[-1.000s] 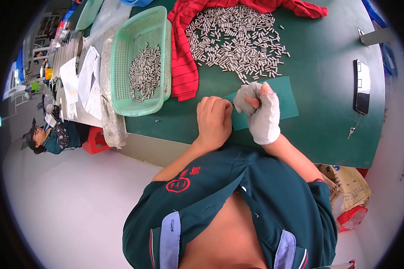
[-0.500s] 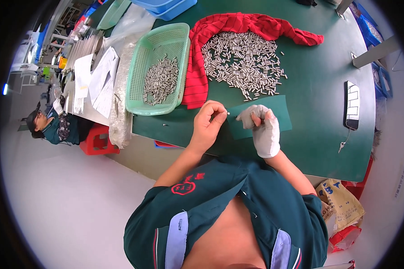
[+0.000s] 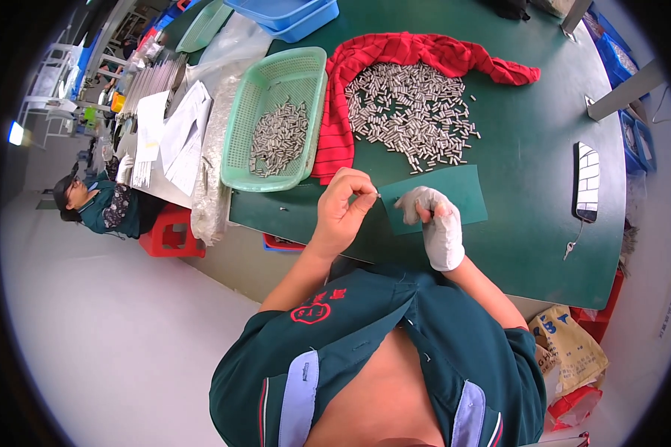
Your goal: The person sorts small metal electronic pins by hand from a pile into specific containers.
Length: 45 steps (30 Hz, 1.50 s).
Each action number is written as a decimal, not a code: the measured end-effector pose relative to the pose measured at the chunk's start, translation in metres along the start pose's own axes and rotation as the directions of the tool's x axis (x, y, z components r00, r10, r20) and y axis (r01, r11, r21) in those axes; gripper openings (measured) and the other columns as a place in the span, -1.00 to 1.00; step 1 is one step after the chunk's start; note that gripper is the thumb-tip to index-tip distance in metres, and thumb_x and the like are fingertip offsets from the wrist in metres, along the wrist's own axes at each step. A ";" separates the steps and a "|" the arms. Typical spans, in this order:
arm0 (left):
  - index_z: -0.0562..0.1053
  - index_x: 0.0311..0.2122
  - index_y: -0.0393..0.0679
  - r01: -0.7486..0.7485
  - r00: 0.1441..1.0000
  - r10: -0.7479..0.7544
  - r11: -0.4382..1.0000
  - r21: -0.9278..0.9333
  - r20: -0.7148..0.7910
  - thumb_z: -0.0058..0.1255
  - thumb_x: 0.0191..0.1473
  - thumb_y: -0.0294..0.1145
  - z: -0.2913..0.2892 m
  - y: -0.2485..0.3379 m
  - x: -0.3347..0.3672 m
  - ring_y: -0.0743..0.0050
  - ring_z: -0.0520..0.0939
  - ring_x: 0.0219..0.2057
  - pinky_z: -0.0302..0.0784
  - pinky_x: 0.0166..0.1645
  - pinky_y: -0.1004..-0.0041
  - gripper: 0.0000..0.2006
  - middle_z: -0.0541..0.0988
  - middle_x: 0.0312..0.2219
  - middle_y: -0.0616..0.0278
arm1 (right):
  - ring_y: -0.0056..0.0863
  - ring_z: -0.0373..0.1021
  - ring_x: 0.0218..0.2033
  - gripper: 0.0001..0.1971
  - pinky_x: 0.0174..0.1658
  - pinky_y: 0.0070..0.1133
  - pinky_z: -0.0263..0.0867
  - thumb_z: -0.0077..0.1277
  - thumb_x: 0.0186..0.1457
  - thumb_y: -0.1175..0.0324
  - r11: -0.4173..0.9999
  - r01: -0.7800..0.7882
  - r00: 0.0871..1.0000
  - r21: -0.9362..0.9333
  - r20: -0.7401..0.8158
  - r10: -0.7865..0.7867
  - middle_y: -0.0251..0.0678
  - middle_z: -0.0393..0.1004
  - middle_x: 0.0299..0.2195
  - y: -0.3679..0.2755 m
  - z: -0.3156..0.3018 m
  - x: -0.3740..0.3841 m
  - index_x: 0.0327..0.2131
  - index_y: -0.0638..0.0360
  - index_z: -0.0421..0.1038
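My bare left hand (image 3: 343, 211) pinches a small metal pin (image 3: 379, 195) between thumb and forefinger, with its end sticking out to the right. My right hand (image 3: 438, 227) wears a white glove with some fingertips bare. Its fingers are curled together over a thin green sheet (image 3: 466, 195), and whatever they hold, if anything, is hidden. Just beyond both hands lies a loose heap of short metal pins (image 3: 410, 112). A rolled red cloth (image 3: 337, 141) with dark stripes curves around the heap's left and far sides.
Left of the cloth stands a light green mesh basket (image 3: 235, 160) holding more pins. One stray pin (image 3: 284, 209) lies near the table edge. A phone (image 3: 587, 182) with a key (image 3: 569, 250) is at the right. Another person (image 3: 101, 201) sits far left; blue trays (image 3: 298, 22) stand behind.
The view has shifted slightly, moving the table and things a little down. My left hand still pinches a pin, now turned differently. The right hand's curled fingers have shifted slightly.
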<state>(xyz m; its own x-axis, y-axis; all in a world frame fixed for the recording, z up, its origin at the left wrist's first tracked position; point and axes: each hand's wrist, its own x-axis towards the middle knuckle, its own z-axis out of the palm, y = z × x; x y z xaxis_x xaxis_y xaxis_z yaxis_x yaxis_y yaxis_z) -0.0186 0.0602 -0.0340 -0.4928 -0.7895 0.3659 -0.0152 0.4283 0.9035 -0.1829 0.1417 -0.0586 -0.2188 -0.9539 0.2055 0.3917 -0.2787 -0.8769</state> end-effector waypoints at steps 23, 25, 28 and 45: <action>0.47 -0.39 -0.15 -0.176 0.976 0.037 0.720 0.671 0.216 0.14 -0.10 -0.48 0.019 -0.056 0.064 0.14 0.47 -0.29 0.39 -0.17 0.25 -0.88 0.46 -0.43 0.20 | -0.48 0.17 -0.49 -0.40 -0.10 -0.42 0.25 -0.22 0.19 -0.23 0.998 -0.032 0.999 0.060 0.022 0.031 -0.33 0.19 -0.57 0.002 -0.005 -0.003 -0.56 0.19 0.14; 0.46 -0.39 -0.14 -0.180 0.973 0.027 0.708 0.682 0.229 0.14 -0.09 -0.47 0.021 -0.058 0.064 0.14 0.47 -0.30 0.39 -0.17 0.25 -0.89 0.46 -0.44 0.20 | -0.44 0.16 -0.47 -0.36 -0.09 -0.40 0.23 -0.28 0.16 -0.31 0.998 -0.068 0.998 0.013 0.013 0.067 -0.31 0.23 -0.60 -0.003 -0.004 -0.001 -0.61 0.12 0.09; 0.46 -0.41 -0.15 -0.158 0.974 -0.010 0.686 0.711 0.226 0.15 -0.10 -0.46 0.023 -0.060 0.065 0.13 0.46 -0.29 0.39 -0.17 0.24 -0.88 0.45 -0.45 0.19 | -0.43 0.16 -0.47 -0.36 -0.08 -0.41 0.23 -0.28 0.16 -0.31 0.996 -0.085 0.996 0.028 0.011 0.085 -0.31 0.23 -0.60 -0.006 -0.004 0.000 -0.61 0.12 0.09; 0.41 -0.28 -0.21 0.240 0.954 -0.177 0.936 -0.259 0.244 0.00 0.16 -0.55 0.004 -0.032 0.033 0.73 0.38 -0.37 0.31 -0.27 0.64 -0.96 0.45 -0.39 0.39 | -0.42 0.17 -0.48 -0.35 -0.10 -0.40 0.24 -0.30 0.16 -0.32 0.998 -0.064 0.998 -0.014 -0.003 0.064 -0.29 0.24 -0.61 -0.002 -0.002 -0.002 -0.62 0.13 0.09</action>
<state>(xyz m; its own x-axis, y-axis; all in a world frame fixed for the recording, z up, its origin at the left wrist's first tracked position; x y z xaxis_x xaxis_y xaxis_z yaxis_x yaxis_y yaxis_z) -0.0383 0.0221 -0.0521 -0.6794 -0.7213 0.1346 0.0930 0.0973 0.9909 -0.1851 0.1448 -0.0579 -0.1965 -0.9693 0.1479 0.3924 -0.2160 -0.8941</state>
